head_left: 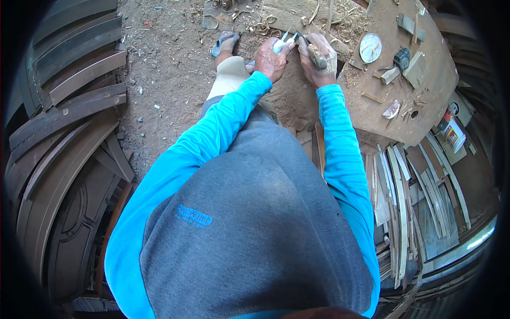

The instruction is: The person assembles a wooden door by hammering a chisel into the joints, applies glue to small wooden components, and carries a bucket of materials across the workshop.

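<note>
At the top centre, my left hand (272, 59) is closed round a small white and light-blue piece (278, 46) with pointed tips; its exact kind I cannot make out. Close beside it on the right, my right hand (326, 58) grips a wooden-handled tool (317, 55). The tool's dark end (302, 37) points toward the left hand's fingertips. Both hands are at the near edge of a wooden board (297, 16) strewn with curled shavings. Whether the tool touches the board or the pointed piece is hidden by my fingers.
On the worktop (435, 80) to the right lie a round white dial (370, 48), a dark device (402, 58) and wood blocks (417, 72). Curved wooden boards (69, 111) are stacked at left. Thin wood strips (398, 207) and a white bucket (454, 135) are at right. My sandalled foot (225, 43) rests on the dirt floor.
</note>
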